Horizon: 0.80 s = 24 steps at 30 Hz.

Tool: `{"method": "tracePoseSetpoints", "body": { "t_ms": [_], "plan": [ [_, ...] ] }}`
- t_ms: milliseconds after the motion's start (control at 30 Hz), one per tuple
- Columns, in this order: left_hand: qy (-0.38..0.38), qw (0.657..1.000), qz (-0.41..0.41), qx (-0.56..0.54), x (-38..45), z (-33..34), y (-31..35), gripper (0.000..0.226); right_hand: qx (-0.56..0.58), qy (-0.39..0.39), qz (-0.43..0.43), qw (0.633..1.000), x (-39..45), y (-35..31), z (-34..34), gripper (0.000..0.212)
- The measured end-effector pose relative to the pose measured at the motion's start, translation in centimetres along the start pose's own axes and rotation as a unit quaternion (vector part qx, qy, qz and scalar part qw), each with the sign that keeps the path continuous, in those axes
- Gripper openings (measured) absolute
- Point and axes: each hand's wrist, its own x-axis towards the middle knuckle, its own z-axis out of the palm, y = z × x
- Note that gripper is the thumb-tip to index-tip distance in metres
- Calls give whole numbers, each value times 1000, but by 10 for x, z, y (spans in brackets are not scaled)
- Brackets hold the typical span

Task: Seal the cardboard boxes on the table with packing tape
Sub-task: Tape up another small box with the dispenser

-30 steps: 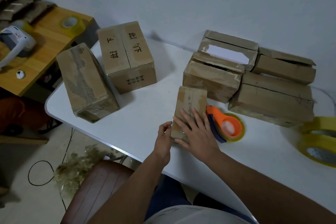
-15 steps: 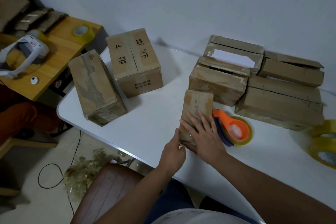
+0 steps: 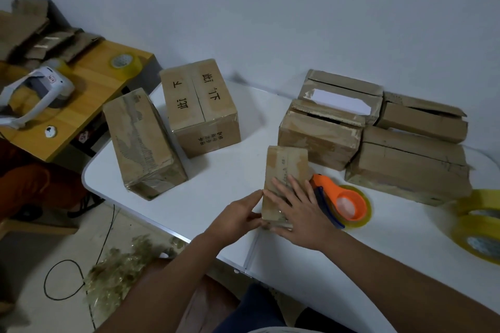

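Table (image 3: 216,192): white, against a pale wall, boxes all over it.
Big boxes (image 3: 143,143): two, at ten o'clock of the hands.
Left hand (image 3: 235,217): fingers straight, pressing the small box's left side.
Small box (image 3: 285,184): centre, near edge.
Right hand (image 3: 300,213): flat, fingers spread on top.
Tape dispenser (image 3: 343,201): orange, just beside at three o'clock.
Open boxes (image 3: 378,130): stacked at one o'clock.
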Motion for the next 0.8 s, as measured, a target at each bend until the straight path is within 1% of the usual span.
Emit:
{"method": "tracePoseSetpoints", "body": {
  "t_ms": [33, 67, 100, 133, 167, 200, 233, 267, 300, 333, 367, 400, 467, 500, 567, 633, 667, 700, 733, 767, 800],
  "plan": [
    [11, 1000, -5, 2, -2, -2, -2, 74, 34, -5, -15, 999, 7, 0, -5, 73],
    [25, 1000, -15, 9, -5, -5, -5, 73, 92, -5, -23, 995, 15, -1, -12, 67],
    [44, 998, -30, 28, -9, -11, -10, 70, 162, 8, -15, 987, 23, -4, -20, 61],
    [66, 995, -47, 61, -12, -18, -14, 67, 230, 43, 11, 972, 30, -7, -26, 57],
    [87, 989, -64, 103, -15, -25, -19, 65, 289, 98, 62, 950, 36, -11, -31, 54],
    [108, 981, -79, 143, -17, -31, -21, 63, 340, 155, 135, 918, 39, -13, -34, 51],
    [133, 973, -82, 171, -17, -36, -20, 62, 391, 186, 209, 877, 41, -13, -36, 48],
    [161, 967, -69, 184, -14, -38, -15, 61, 454, 176, 265, 832, 42, -12, -37, 46],
    [182, 964, -42, 188, -9, -37, -8, 57, 526, 134, 296, 786, 43, -13, -36, 46],
    [188, 963, -13, 190, -3, -34, -1, 52, 584, 74, 303, 749, 44, -14, -34, 47],
    [176, 964, 6, 199, 3, -30, 4, 50, 617, 18, 296, 729, 46, -19, -32, 48],
    [150, 965, 8, 214, 8, -25, 6, 54, 629, -27, 274, 727, 48, -25, -32, 49],
    [99, 958, -22, 267, 16, -18, 2, 64, 613, -82, 227, 752, 53, -38, -33, 55],
    [89, 949, -42, 298, 20, -19, -3, 70, 591, -92, 217, 771, 55, -42, -33, 57],
    [100, 930, -69, 346, 25, -26, -11, 82, 541, -88, 221, 807, 55, -41, -32, 55],
    [126, 921, -90, 359, 32, -35, -15, 88, 498, -66, 230, 834, 49, -30, -29, 48],
    [141, 918, -95, 359, 36, -39, -18, 87, 483, -44, 241, 841, 44, -22, -25, 44],
    [150, 915, -101, 361, 40, -43, -20, 86, 476, -4, 258, 841, 38, -12, -20, 38],
    [156, 913, -104, 363, 45, -45, -22, 85, 477, 46, 286, 830, 32, -1, -14, 30],
    [161, 912, -105, 361, 49, -45, -22, 85, 481, 98, 321, 810, 25, 8, -11, 22],
    [170, 914, -95, 357, 55, -44, -22, 86, 453, 128, 367, 802, 17, 19, -7, 15]
  ]
}}
